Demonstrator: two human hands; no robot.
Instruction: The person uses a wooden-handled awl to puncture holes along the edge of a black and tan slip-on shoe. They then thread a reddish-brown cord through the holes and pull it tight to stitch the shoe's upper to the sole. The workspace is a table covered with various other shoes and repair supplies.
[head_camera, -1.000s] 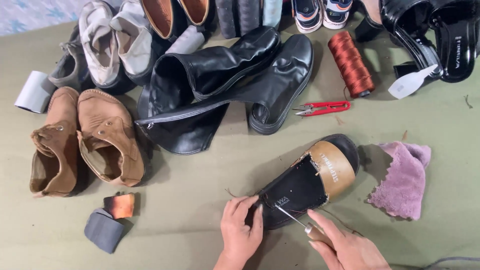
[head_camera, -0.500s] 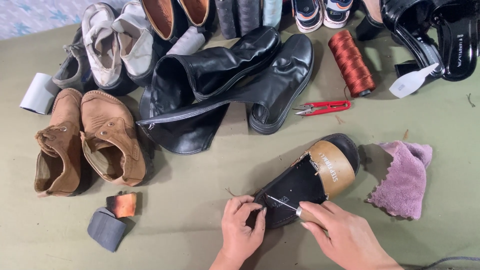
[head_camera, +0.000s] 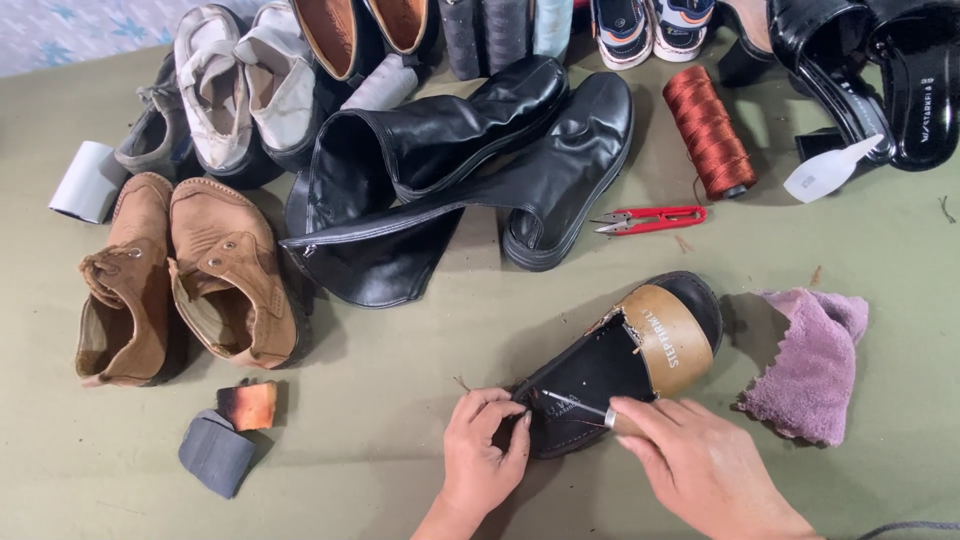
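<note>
A black sandal with a tan strap lies on the green cloth, heel toward me. My left hand grips the heel edge of the sandal. My right hand holds a metal awl whose tip points into the insole near the heel, close to my left fingers.
A purple cloth lies right of the sandal. Red thread snips, a rust thread spool and black boots lie farther back. Brown suede shoes sit at left, with a grey block and an orange piece nearby.
My right hand has pushed the awl forward and left, from the sandal's edge onto the insole near the heel. My left hand stays on the heel.
</note>
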